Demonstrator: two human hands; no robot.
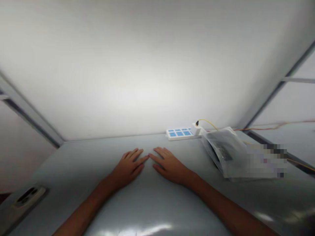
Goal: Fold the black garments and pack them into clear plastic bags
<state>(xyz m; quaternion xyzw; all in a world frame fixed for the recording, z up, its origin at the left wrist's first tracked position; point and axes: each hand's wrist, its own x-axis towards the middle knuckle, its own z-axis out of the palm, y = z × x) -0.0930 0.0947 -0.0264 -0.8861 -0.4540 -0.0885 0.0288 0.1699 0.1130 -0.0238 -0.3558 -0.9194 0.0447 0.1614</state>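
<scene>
My left hand (130, 166) lies palm down on the grey tabletop (150, 203), fingers stretched out and holding nothing. Beside it, my right hand (169, 165) rests flat in the same way, with its fingers apart. The two index fingertips meet or nearly meet in the middle. Just beyond the right hand, against the wall, sits a white power strip (180, 138) with blue sockets. A white plug adapter (196, 129) is seated at its right end, with a yellow cable (206, 120) running out of it.
A clear plastic bag (233, 167) with a dark item inside lies at the right, partly blurred out. At the lower left is a phone (27, 200), camera side up. A white wall (147, 82) closes off the back, with grey frame posts (29, 108) at the sides.
</scene>
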